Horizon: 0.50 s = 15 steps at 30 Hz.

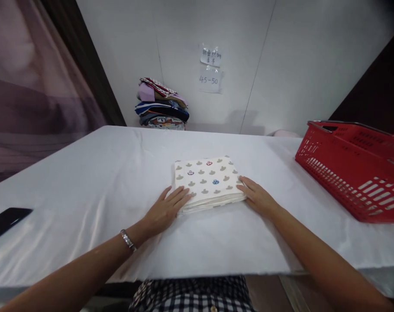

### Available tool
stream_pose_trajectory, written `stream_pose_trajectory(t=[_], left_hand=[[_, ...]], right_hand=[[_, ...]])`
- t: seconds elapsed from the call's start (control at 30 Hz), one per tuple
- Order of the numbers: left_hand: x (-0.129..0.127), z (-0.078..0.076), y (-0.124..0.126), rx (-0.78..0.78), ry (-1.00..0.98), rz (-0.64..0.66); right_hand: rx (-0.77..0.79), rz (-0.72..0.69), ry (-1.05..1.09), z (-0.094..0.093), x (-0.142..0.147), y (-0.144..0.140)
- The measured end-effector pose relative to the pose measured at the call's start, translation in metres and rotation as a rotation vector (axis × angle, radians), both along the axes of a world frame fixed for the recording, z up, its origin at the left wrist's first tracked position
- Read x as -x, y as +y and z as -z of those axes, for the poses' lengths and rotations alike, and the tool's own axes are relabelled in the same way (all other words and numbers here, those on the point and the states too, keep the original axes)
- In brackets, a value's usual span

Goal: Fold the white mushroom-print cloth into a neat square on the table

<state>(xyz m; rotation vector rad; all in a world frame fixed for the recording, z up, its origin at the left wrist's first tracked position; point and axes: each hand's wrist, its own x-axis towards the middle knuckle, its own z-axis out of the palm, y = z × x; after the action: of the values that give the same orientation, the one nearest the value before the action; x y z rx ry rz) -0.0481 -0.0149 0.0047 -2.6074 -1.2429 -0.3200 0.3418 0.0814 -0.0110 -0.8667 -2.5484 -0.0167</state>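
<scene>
A white folded cloth (207,178) with small grey, blue and red mushroom-like prints lies flat on the white-covered table (119,173). Several layers show along its near edge. My left hand (166,207) rests at the cloth's near left corner, fingers stretched over its edge. At the right side my right hand (256,195) touches the near right corner with its fingers extended. Neither hand grips the cloth. A silver bracelet (128,240) is on my left wrist.
On the right stands a red plastic basket (333,173). A black phone-like object (8,221) lies at the left edge. Beyond the table's far edge is a pile of folded fabrics (163,106), against a wall with paper notes (211,80). A curtain (37,86) hangs at left.
</scene>
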Motion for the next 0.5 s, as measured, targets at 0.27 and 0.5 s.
stream_pose_trajectory(t=[0.27,0.5], left_hand=[[0.011,0.001,0.024,0.078,-0.081,0.188],[0.014,0.003,0.025,0.042,-0.154,0.231]], right_hand=[[-0.014,-0.134,0.056,0.005,0.005,0.016],[0.096,-0.065,0.095,0.001,0.002,0.010]])
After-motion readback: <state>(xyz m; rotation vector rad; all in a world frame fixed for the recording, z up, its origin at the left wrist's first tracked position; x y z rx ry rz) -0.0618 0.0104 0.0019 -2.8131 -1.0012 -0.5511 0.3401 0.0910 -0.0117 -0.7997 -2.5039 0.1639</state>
